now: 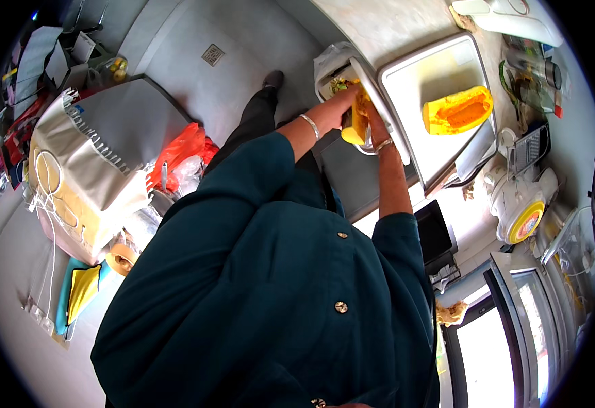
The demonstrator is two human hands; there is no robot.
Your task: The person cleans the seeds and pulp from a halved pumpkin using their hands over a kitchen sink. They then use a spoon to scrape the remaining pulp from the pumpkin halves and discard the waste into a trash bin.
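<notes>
My left hand (347, 104), with a silvery bangle at its wrist, grips a cut yellow pumpkin half (357, 127) from the left side. My right hand (377, 127), also wearing a bangle, touches that pumpkin's orange hollow from the right. Its fingers are partly hidden, so their grip does not show. Both hands are over a white bin (323, 86) lined with a clear plastic bag, with greenish scraps (338, 85) inside. To the right, another pumpkin half (458, 110) lies hollow side up on a white rimmed tray or board (404, 81).
The counter (374, 20) runs along the right, with glass jars (537, 69) and a white appliance with a yellow-ringed label (522, 222) behind. A cloth-draped table (129, 120) stands to my left, a red plastic bag (185, 153) beside it. Tiled floor (185, 76) lies ahead.
</notes>
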